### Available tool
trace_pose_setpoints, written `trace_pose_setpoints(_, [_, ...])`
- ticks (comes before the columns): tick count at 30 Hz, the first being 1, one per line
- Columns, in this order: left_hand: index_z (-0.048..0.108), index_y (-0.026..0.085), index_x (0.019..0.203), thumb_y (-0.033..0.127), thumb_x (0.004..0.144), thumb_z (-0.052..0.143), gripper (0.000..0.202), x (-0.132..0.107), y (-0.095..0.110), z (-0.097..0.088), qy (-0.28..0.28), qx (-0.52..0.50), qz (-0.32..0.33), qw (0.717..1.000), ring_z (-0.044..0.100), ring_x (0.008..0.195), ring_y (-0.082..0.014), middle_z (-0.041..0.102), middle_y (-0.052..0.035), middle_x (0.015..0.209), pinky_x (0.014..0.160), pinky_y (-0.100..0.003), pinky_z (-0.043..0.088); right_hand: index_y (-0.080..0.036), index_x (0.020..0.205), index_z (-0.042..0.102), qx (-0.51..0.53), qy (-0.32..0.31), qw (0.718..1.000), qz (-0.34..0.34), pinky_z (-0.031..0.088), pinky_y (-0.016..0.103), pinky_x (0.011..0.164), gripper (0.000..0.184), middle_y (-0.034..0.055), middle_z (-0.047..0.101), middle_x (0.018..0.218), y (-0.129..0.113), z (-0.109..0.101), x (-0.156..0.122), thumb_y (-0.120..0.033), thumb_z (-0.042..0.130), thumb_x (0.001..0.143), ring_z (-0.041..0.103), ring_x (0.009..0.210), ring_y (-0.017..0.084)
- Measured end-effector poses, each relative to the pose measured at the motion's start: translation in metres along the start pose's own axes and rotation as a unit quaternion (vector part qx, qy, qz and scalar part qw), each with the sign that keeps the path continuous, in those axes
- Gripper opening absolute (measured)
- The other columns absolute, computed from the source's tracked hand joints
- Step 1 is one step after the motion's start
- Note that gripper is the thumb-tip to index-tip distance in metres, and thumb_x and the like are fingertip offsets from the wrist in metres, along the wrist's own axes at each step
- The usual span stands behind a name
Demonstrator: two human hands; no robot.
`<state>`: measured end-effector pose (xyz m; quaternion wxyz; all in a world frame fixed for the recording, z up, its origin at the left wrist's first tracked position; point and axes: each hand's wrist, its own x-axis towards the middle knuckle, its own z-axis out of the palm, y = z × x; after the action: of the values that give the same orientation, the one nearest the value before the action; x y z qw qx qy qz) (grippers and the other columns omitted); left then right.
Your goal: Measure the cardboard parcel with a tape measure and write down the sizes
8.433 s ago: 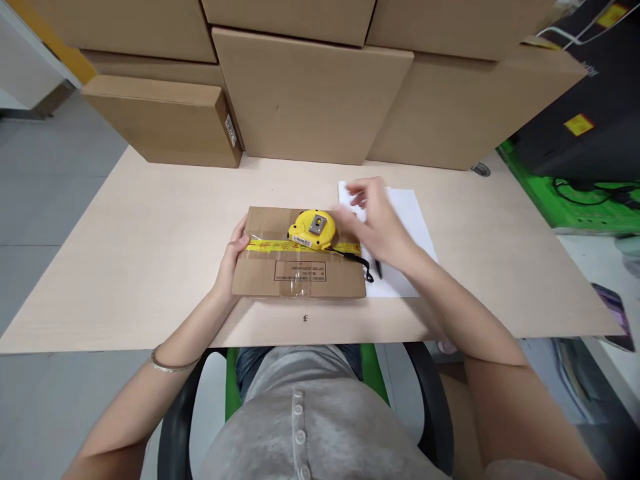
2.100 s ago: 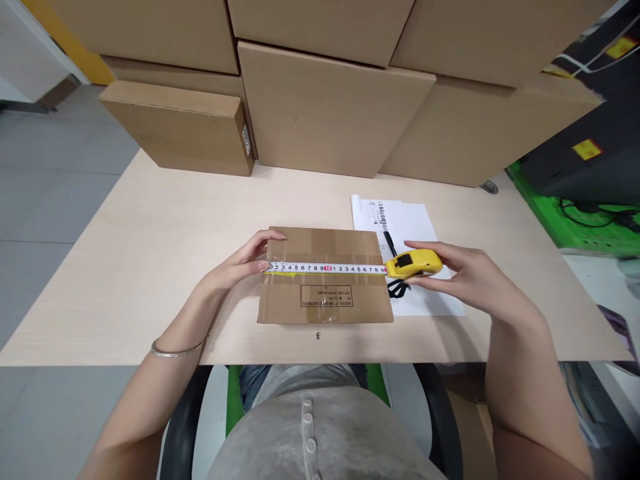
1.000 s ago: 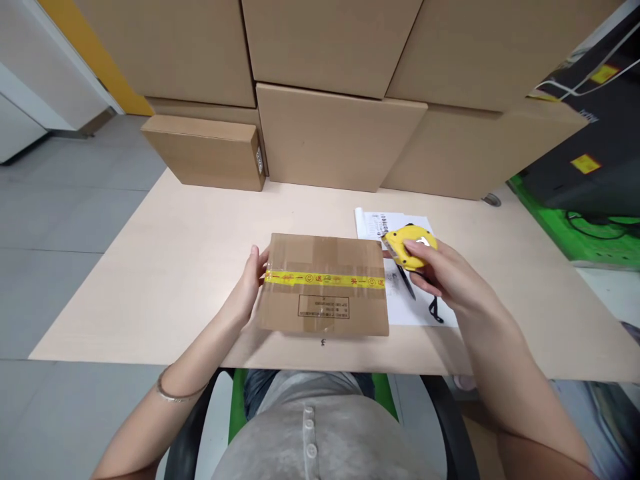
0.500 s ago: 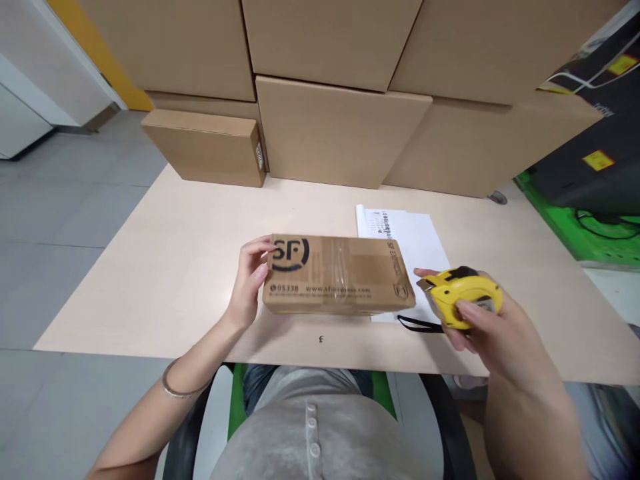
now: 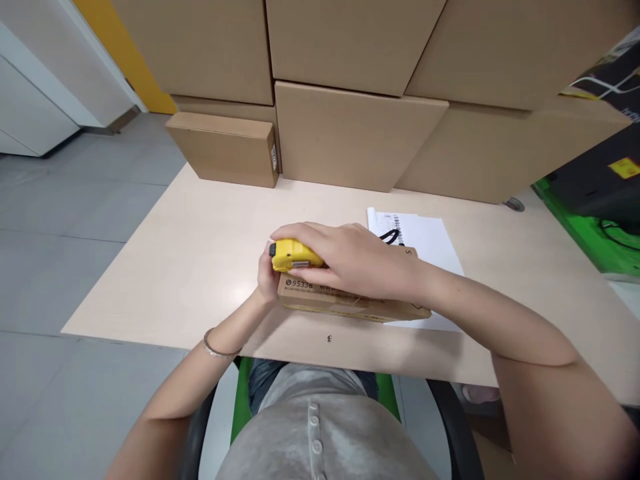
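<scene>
My right hand [image 5: 357, 260] is closed round a yellow tape measure [image 5: 291, 253] and reaches across the top of a small brown cardboard box [image 5: 345, 305] with SF print. The tape measure sits over the box's left end, its black strap [image 5: 390, 235] looping out behind the hand. At that same end my left hand [image 5: 269, 279] grips the box's side, its fingers partly hidden behind the tape measure. Much of the box's top is covered by my right hand and forearm.
White paper sheets [image 5: 433, 233] lie partly under the box on the pale table [image 5: 200, 267]. Large cardboard boxes [image 5: 345, 140] form a wall along the back, with a smaller box [image 5: 230, 150] at back left. A dark machine [image 5: 595, 167] stands on green at right.
My right hand has swung left with the tape measure, from beside the box's right end to over its left end. My left hand stays at the box's left side.
</scene>
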<state>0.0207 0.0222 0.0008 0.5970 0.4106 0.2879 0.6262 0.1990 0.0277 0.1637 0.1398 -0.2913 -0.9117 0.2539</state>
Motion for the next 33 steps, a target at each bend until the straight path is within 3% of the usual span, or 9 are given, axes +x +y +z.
trace_pose_setpoints(3, [0.069, 0.022, 0.100, 0.067, 0.096, 0.053, 0.047, -0.002, 0.000, -0.002, -0.004, 0.009, 0.030, 0.999, 0.072, 0.094, -0.0229, 0.073, -0.0041, 0.100, 0.087, -0.038, 0.061, -0.030, 0.145, 0.055, -0.008, -0.017, 1.000, 0.008, 0.052, 0.037, 0.089, 0.042, 0.0037, 0.071, 0.145, 0.002, 0.001, 0.002, -0.036, 0.059, 0.104, 0.073, 0.114, 0.026])
trace_pose_setpoints(6, [0.070, 0.024, 0.104, 0.066, 0.095, 0.055, 0.045, 0.002, 0.002, -0.004, -0.060, 0.080, 0.105, 0.989, 0.068, 0.104, -0.0258, 0.070, -0.0060, 0.107, 0.096, -0.044, 0.058, -0.034, 0.147, 0.056, -0.004, -0.005, 1.000, 0.028, 0.054, 0.035, 0.090, 0.046, 0.0012, 0.071, 0.145, 0.010, -0.004, -0.020, -0.035, 0.062, 0.102, 0.074, 0.115, 0.025])
trace_pose_setpoints(11, [0.071, 0.029, 0.113, 0.066, 0.095, 0.055, 0.044, 0.012, -0.002, -0.016, -0.119, 0.167, 0.191, 0.960, 0.064, 0.105, -0.0271, 0.067, -0.0076, 0.111, 0.093, -0.047, 0.055, -0.035, 0.139, 0.066, -0.020, 0.058, 0.990, 0.124, 0.059, 0.038, 0.084, 0.043, 0.0025, 0.079, 0.126, 0.037, -0.028, -0.099, -0.043, 0.070, 0.098, 0.077, 0.099, 0.026])
trace_pose_setpoints(15, [0.072, 0.031, 0.118, 0.065, 0.096, 0.056, 0.043, 0.015, -0.001, -0.021, -0.147, 0.169, 0.199, 0.954, 0.063, 0.104, -0.0263, 0.067, -0.0069, 0.111, 0.089, -0.044, 0.055, -0.037, 0.128, 0.071, -0.030, 0.113, 0.970, 0.213, 0.058, 0.037, 0.063, 0.036, 0.0042, 0.081, 0.108, 0.063, -0.048, -0.166, -0.052, 0.071, 0.095, 0.073, 0.077, 0.025])
trace_pose_setpoints(18, [0.073, 0.031, 0.117, 0.063, 0.096, 0.058, 0.041, 0.016, 0.001, -0.019, -0.151, 0.155, 0.196, 0.956, 0.063, 0.104, -0.0257, 0.067, -0.0065, 0.111, 0.089, -0.043, 0.054, -0.037, 0.126, 0.071, -0.017, 0.122, 0.958, 0.260, 0.055, 0.036, 0.058, 0.038, 0.0046, 0.079, 0.108, 0.074, -0.052, -0.190, -0.056, 0.073, 0.093, 0.068, 0.069, 0.022])
trace_pose_setpoints(25, [0.073, 0.029, 0.111, 0.063, 0.093, 0.060, 0.041, 0.016, 0.001, -0.018, -0.130, 0.147, 0.197, 0.961, 0.064, 0.100, -0.0259, 0.068, -0.0065, 0.109, 0.086, -0.043, 0.054, -0.033, 0.126, 0.072, 0.018, 0.123, 0.953, 0.278, 0.055, 0.035, 0.065, 0.043, 0.0058, 0.077, 0.110, 0.071, -0.048, -0.178, -0.057, 0.075, 0.091, 0.071, 0.088, 0.025])
trace_pose_setpoints(29, [0.072, 0.028, 0.108, 0.065, 0.091, 0.060, 0.042, 0.015, 0.001, -0.017, -0.119, 0.153, 0.190, 0.962, 0.063, 0.100, -0.0266, 0.068, -0.0064, 0.108, 0.087, -0.044, 0.053, -0.036, 0.128, 0.071, -0.007, 0.120, 0.954, 0.273, 0.049, 0.035, 0.057, 0.044, 0.0026, 0.076, 0.094, 0.069, -0.054, -0.176, -0.058, 0.076, 0.090, 0.065, 0.070, 0.022])
trace_pose_setpoints(33, [0.072, 0.029, 0.110, 0.064, 0.093, 0.059, 0.041, 0.012, 0.006, -0.016, -0.119, 0.163, 0.185, 0.962, 0.064, 0.101, -0.0265, 0.068, -0.0065, 0.109, 0.089, -0.044, 0.054, -0.033, 0.107, 0.075, -0.034, 0.108, 0.970, 0.215, 0.045, 0.035, 0.053, 0.029, -0.0005, 0.073, 0.078, 0.060, -0.062, -0.161, -0.055, 0.079, 0.088, 0.056, 0.056, 0.018])
